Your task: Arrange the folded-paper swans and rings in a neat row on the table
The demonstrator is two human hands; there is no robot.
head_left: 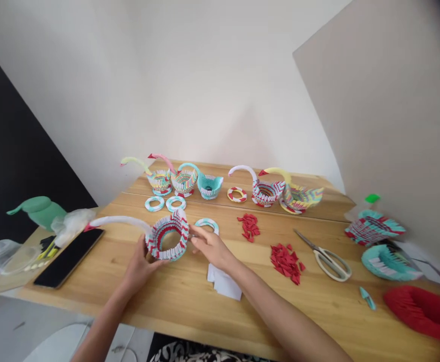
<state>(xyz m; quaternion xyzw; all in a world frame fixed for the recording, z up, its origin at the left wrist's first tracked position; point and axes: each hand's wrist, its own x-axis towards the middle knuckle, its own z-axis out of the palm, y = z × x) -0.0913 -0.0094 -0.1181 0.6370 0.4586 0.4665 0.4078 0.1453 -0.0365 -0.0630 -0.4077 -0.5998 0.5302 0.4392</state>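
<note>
A folded-paper swan (168, 236) with a round red, white and teal body and a long white neck stands on the wooden table (189, 296) in front of me. My left hand (140, 265) grips the near left side of its body. My right hand (210, 245) rests just right of the body, fingers stretched toward it and touching its edge. A teal and white paper ring (206, 223) lies just behind my right hand. White paper slips (224, 282) lie under my right forearm.
Several finished paper swans (184, 181) and rings (237, 194) line the table's back. Two piles of red folded pieces (286, 261), scissors (327, 256), teal and red paper parts (389, 261) sit to the right. A black phone (69, 256) and green figure (38, 208) lie left.
</note>
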